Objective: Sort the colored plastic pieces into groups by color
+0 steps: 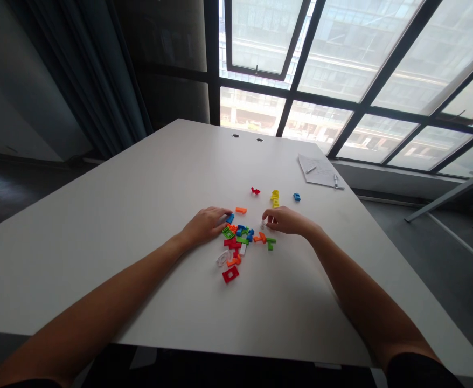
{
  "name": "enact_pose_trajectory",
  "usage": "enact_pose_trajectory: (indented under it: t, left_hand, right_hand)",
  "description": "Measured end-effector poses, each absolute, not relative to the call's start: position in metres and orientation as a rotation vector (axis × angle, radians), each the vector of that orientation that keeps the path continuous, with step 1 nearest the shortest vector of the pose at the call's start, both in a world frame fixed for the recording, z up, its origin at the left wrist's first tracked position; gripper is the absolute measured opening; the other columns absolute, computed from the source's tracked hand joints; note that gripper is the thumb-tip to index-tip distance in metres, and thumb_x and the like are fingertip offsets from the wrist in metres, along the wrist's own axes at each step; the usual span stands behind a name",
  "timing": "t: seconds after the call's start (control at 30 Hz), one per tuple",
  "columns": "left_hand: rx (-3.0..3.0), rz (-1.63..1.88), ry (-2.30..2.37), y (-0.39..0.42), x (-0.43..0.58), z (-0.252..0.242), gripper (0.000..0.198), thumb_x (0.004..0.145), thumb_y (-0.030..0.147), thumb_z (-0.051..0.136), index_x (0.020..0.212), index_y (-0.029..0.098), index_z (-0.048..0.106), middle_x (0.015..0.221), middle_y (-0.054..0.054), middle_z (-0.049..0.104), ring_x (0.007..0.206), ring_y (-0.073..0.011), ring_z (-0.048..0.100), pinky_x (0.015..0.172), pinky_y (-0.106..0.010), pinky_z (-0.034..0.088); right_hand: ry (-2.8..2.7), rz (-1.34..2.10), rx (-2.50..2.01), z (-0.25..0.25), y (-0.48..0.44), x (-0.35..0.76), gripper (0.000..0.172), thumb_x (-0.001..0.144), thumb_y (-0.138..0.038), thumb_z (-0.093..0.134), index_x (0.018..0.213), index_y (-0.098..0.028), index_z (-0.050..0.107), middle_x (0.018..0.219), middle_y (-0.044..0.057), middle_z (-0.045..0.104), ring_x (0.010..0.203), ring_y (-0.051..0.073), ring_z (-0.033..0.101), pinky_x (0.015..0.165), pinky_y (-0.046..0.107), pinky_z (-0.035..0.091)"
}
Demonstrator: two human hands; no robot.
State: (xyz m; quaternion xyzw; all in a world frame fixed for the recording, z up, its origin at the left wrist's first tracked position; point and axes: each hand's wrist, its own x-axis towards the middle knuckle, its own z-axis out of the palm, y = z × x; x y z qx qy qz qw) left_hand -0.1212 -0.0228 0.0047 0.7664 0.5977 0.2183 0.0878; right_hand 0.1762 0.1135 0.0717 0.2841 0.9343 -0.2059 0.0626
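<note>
My left hand rests at the left edge of a heap of small coloured plastic building pieces, with thumb and fingers closed around a blue piece. Across from it, my right hand pinches a small white piece just above or on the tabletop; I cannot tell which. Between and below the hands lie a green square frame, a flat green piece, a white piece, a clear piece and a red plate with a square hole. Orange pieces and green pieces lie below my right hand.
Farther back on the white table are a red piece, yellow pieces, a blue piece and an orange piece. Paper sheets with pens lie near the right edge. Windows stand behind.
</note>
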Motion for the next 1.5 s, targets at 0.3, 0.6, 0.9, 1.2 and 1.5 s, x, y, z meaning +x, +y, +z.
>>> enact_pose_trajectory:
  t: [0.3,0.6,0.9,1.2,1.5]
  left_hand:
    - [2.297,0.716,1.757,-0.023,-0.12,0.003,0.04,0.1,0.04,0.054,0.136,0.026,0.065,0.136,-0.007,0.073,0.129,-0.03,0.065,0.111,-0.047,0.051]
    - [2.261,0.85,1.668,-0.022,-0.122,0.0,0.038,0.101,0.041,0.057,0.135,0.027,0.065,0.117,-0.005,0.079,0.118,-0.028,0.068,0.107,-0.046,0.051]
    - [2.256,0.828,1.621,-0.021,-0.125,-0.003,0.035,0.101,0.04,0.056,0.132,0.028,0.066,0.114,-0.003,0.079,0.112,-0.0267,0.07,0.105,-0.044,0.051]
    - [2.294,0.767,1.566,-0.023,-0.124,0.003,0.035,0.102,0.04,0.053,0.133,0.027,0.066,0.115,-0.004,0.079,0.111,-0.0258,0.071,0.105,-0.044,0.051]
    - [2.282,0.782,1.558,-0.025,-0.122,0.006,0.034,0.101,0.037,0.056,0.133,0.028,0.065,0.117,-0.002,0.08,0.112,-0.025,0.072,0.105,-0.043,0.052]
  right_hand:
    - [2.845,-0.748,0.708,0.072,0.099,0.167,0.024,0.095,-0.027,0.069,0.117,-0.02,0.075,0.099,0.006,0.078,0.086,0.02,0.07,0.073,0.029,0.05]
    - [2.79,-0.82,0.617,0.072,0.097,0.163,0.023,0.098,-0.031,0.067,0.114,-0.021,0.078,0.099,0.006,0.079,0.083,0.019,0.071,0.071,0.028,0.05]
    - [3.066,-0.755,0.646,0.066,0.091,0.158,0.016,0.1,-0.023,0.065,0.107,-0.017,0.078,0.095,0.007,0.077,0.081,0.018,0.07,0.072,0.027,0.051]
    - [3.189,-0.898,0.576,0.058,0.086,0.153,0.024,0.1,-0.017,0.06,0.116,-0.02,0.078,0.112,0.009,0.079,0.091,0.018,0.074,0.08,0.029,0.055]
    - [3.107,-0.876,0.529,0.059,0.077,0.146,0.035,0.098,-0.01,0.053,0.118,-0.021,0.079,0.112,0.007,0.081,0.094,0.018,0.074,0.086,0.029,0.054]
